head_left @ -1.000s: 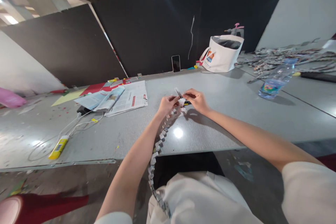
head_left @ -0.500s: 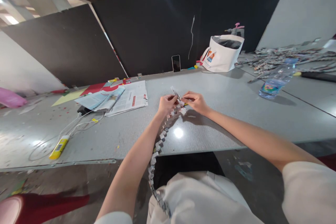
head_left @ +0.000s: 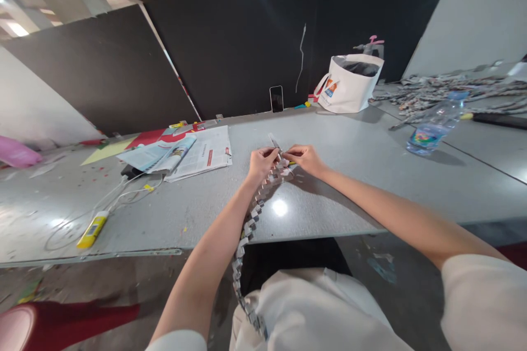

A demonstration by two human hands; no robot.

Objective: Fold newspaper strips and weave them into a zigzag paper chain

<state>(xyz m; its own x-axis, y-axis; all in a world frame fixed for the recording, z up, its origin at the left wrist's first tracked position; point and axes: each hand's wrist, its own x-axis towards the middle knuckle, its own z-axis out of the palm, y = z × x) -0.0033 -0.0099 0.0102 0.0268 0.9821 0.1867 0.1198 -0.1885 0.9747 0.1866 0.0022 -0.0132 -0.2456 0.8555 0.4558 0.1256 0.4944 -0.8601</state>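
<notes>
A long zigzag chain of folded paper (head_left: 250, 226) runs from between my hands, over the table's front edge and down to my lap. My left hand (head_left: 262, 164) pinches its upper end, where a pale strip points up and away. Close on the right, my right hand (head_left: 307, 159) has its thumb and fingers pressed together at the same end. Some small pale paper pieces and a thin yellow thing (head_left: 292, 163) lie just under the right fingers; its kind is too small to make out.
Newspapers (head_left: 209, 153) and a yellow glue stick (head_left: 93, 230) with a white cable lie on the left of the grey table (head_left: 349, 197). A phone (head_left: 276, 98) leans on the black panel. A white bag (head_left: 349, 85), a water bottle (head_left: 436, 123) and rolled paper strips (head_left: 432, 93) stand or lie right.
Both hands stay at the same spot with the chain. The right fingers have shifted slightly, and the pale paper piece beneath them has turned a little.
</notes>
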